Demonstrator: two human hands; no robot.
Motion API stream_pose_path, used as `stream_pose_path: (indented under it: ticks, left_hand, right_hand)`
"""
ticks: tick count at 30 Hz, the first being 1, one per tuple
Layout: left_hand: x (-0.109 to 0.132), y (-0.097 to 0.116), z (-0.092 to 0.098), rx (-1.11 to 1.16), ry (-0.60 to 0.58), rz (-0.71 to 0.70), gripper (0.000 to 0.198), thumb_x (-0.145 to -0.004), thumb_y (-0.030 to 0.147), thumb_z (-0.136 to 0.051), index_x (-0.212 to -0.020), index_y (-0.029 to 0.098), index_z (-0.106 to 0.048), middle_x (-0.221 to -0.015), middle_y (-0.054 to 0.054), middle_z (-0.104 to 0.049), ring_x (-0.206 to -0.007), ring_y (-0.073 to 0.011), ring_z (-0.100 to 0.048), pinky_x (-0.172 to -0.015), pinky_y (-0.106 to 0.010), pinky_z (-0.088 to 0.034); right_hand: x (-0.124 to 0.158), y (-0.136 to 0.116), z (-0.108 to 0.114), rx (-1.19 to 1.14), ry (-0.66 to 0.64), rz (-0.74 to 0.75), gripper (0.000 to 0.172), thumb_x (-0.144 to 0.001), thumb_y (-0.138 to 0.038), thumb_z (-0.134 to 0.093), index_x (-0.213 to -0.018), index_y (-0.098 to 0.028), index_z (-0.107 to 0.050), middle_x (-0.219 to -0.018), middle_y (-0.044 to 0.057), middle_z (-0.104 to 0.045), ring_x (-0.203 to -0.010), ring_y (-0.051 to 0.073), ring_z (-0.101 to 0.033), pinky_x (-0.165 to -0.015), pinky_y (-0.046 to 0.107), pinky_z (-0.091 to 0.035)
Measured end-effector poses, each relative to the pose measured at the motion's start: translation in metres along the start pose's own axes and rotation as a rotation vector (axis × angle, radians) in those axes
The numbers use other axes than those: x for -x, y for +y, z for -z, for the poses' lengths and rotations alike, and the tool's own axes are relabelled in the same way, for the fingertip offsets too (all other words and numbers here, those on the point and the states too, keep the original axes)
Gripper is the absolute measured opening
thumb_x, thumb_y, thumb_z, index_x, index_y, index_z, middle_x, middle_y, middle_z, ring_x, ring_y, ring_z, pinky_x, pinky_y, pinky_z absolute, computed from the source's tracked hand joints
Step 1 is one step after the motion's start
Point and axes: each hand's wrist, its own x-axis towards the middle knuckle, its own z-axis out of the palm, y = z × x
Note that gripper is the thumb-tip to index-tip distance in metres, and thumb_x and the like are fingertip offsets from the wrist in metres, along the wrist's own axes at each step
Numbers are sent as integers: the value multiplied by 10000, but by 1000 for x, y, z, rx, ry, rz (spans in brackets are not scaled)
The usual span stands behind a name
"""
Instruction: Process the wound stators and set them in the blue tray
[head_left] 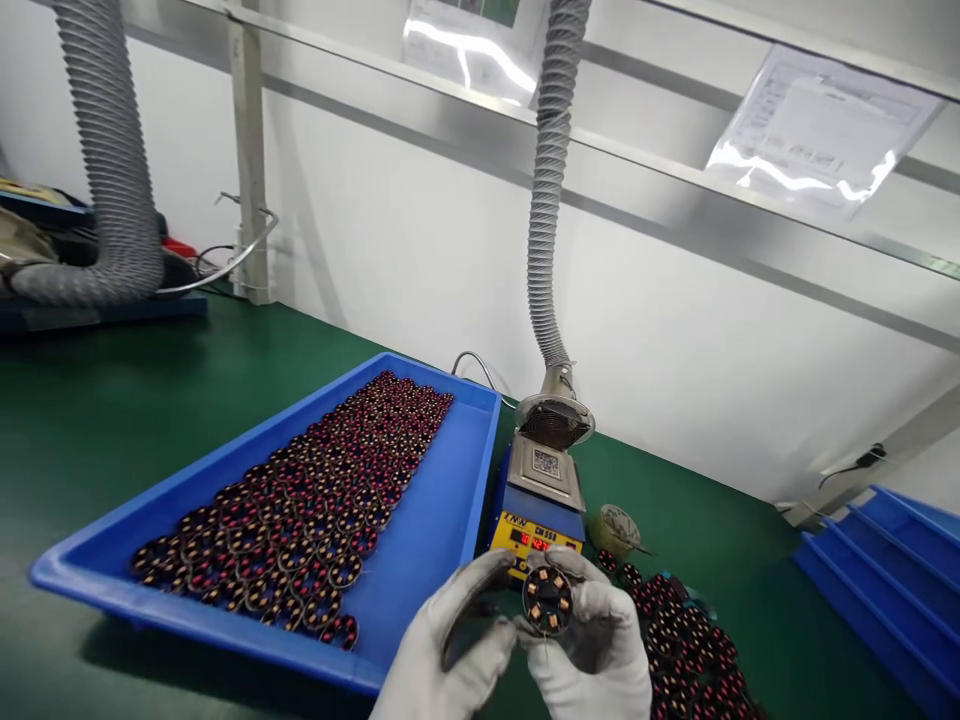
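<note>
A small round motor stator (547, 600), dark with copper-coloured coils around its ring, is pinched between the thumb and fingers of my right hand (592, 650). A thin wire end hangs from its lower edge. My left hand (454, 640) is curled just to the left of it, thumb and fingers apart; its fingertips come close to the stator, and I cannot tell if they touch it. Both hands wear white gloves with greyed fingertips. Directly behind them stands a blue and yellow solder pot (536, 530) with a lit red display.
A blue tray (442, 540) at left holds rows of stators (300, 500). More stators (690, 650) are heaped at right, near a small cup (616, 528). A fume hose (551, 200) hangs over the pot. Blue stacked trays (885, 590) stand at far right on the green bench (697, 500).
</note>
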Motion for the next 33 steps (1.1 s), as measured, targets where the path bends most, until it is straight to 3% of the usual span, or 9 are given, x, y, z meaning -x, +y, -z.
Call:
stream_pose_path:
  ticks: [4,7,12,14,18,20,26,31,33]
  left_hand:
    - [-16,2,-16,330,24,104,217,-607,338,-772,-761,194,-718,-900,-83,-685,-855,-256,-629,-775,-273,-516]
    - [-17,5,-19,467,94,172,198,-591,290,-793,-733,178,-711,-832,-68,-687,-783,-204,-630,-721,-211,-509]
    - [-22,20,-8,480,258,72,230,-618,345,-789,-772,210,-686,-829,-14,-683,-798,-151,-615,-740,-147,-480]
    - [-23,24,-5,394,191,60,218,-633,333,-770,-786,202,-688,-829,-26,-683,-799,-167,-617,-730,-163,-488]
    - [-16,20,-10,248,-101,161,216,-618,223,-743,-823,171,-701,-870,-79,-677,-846,-243,-616,-774,-277,-498]
    - [-11,16,-15,273,-137,208,168,-637,219,-717,-798,169,-702,-856,-82,-674,-829,-251,-618,-771,-306,-499]
    - [-5,12,-20,319,-10,124,44,-684,210,-672,-724,192,-674,-752,-17,-649,-743,-175,-599,-693,-206,-485]
    - [-12,16,-6,467,226,65,185,-674,322,-743,-790,198,-668,-821,-10,-662,-794,-159,-603,-740,-170,-477]
    - [-11,20,-3,367,159,69,186,-670,299,-742,-805,187,-682,-830,-30,-672,-807,-182,-611,-723,-183,-489]
  right_hand:
    - [10,-3,-1,174,42,104,205,-703,-188,-695,-813,-269,-543,-1025,-9,-594,-947,133,-601,-789,237,-487]
    - [16,0,0,208,46,160,212,-692,-116,-667,-787,-256,-538,-1019,-6,-596,-923,141,-609,-776,250,-487]
    - [18,4,14,157,16,129,246,-674,-84,-637,-799,-259,-518,-1000,2,-612,-889,158,-624,-687,253,-503]
    - [18,3,19,142,26,101,274,-668,-80,-644,-820,-267,-514,-1012,4,-614,-881,160,-631,-657,247,-512]
    - [20,-5,17,184,63,83,281,-653,-96,-689,-810,-275,-539,-1008,-8,-620,-881,158,-638,-741,272,-519]
    - [22,-9,13,197,98,64,278,-653,-105,-709,-803,-276,-549,-999,-9,-619,-866,156,-644,-729,267,-531]
    - [26,-5,13,150,55,63,271,-660,-82,-685,-798,-272,-550,-1011,-2,-615,-886,165,-634,-734,290,-526]
    - [27,0,21,72,27,23,243,-683,-154,-695,-802,-281,-525,-1004,1,-612,-901,169,-618,-700,294,-516]
    - [28,-2,21,44,36,-1,209,-699,-216,-702,-800,-276,-529,-1008,14,-605,-905,178,-615,-703,306,-518]
